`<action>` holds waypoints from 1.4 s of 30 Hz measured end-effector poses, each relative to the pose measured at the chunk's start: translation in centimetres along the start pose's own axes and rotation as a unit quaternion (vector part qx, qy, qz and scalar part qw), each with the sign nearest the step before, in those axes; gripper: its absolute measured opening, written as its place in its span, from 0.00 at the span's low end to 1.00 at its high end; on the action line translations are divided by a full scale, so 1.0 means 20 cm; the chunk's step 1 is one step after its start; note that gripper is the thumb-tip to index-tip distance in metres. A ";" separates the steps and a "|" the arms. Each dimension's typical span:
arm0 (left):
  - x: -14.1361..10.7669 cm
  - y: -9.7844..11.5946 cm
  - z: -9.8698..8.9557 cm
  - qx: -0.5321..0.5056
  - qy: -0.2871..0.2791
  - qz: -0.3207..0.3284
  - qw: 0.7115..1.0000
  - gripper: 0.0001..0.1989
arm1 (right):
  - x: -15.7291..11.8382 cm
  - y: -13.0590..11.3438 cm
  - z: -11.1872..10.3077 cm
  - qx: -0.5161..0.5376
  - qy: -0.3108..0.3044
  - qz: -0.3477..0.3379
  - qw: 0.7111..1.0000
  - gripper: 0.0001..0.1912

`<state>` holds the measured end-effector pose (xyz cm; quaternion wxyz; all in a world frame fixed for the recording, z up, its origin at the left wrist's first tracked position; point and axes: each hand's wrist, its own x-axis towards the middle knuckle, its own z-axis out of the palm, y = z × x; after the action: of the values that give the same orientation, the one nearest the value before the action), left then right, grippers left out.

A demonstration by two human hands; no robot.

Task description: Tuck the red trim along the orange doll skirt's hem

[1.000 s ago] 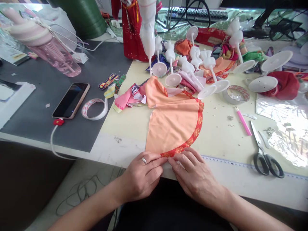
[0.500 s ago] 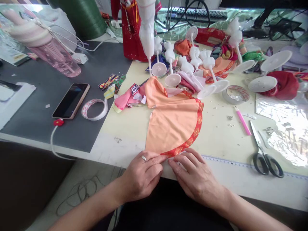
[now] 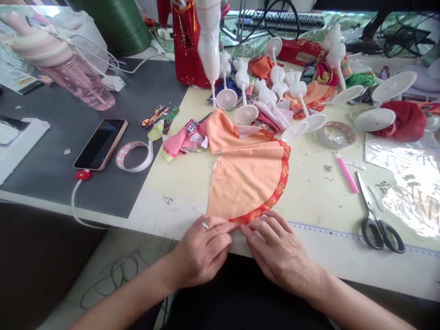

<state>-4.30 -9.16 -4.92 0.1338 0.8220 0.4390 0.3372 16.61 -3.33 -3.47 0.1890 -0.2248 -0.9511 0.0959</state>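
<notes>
A peach-orange piece of cloth [image 3: 244, 178] lies spread on the table, its curved edge bound in red trim [image 3: 270, 202] with gold scallop patterns. At the near end of that trim my left hand [image 3: 206, 250], a ring on one finger, is closed, with its index finger and thumb at the edge. My right hand [image 3: 275, 250] meets it from the other side, fingers bent and tips pinching the trim. The two hands' fingertips almost touch. What lies beneath the fingers is hidden. The cloth's upper end is gathered beside a pink cloth bundle [image 3: 180, 142].
Black-handled scissors [image 3: 373, 220], a pink pen [image 3: 346, 172] and a ruler strip [image 3: 316, 230] lie to the right. Tape rolls [image 3: 134, 156], a phone [image 3: 100, 144] and a pink bottle [image 3: 75, 78] are leftward. Several white doll forms [image 3: 243, 78] with round bases lie behind.
Both hands stay at the trim's near end. My right fingertips have shifted very slightly toward the left hand; the cloth looks the same.
</notes>
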 end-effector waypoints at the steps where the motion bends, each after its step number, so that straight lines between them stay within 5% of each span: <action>1: 0.00 0.00 0.00 -0.001 0.002 -0.001 1.000 0.09 | 0.00 0.00 0.00 0.000 0.001 0.000 1.000 0.14; 27: 0.03 0.02 -0.03 -0.037 0.021 -0.025 0.999 0.07 | -0.02 0.01 0.00 0.053 0.022 0.044 0.997 0.13; 35: 0.11 0.07 -0.10 -0.166 0.037 -0.112 0.979 0.07 | 0.00 0.01 -0.04 0.151 0.083 0.107 0.979 0.17; 42: 0.14 0.03 -0.05 -0.204 0.077 -0.209 0.953 0.03 | -0.15 0.20 -0.23 0.049 0.106 0.144 0.983 0.13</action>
<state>-3.61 -7.33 -2.62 0.3318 0.6390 0.5315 0.4462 22.53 -0.68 -1.30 0.2834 -0.3588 -0.8776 0.1441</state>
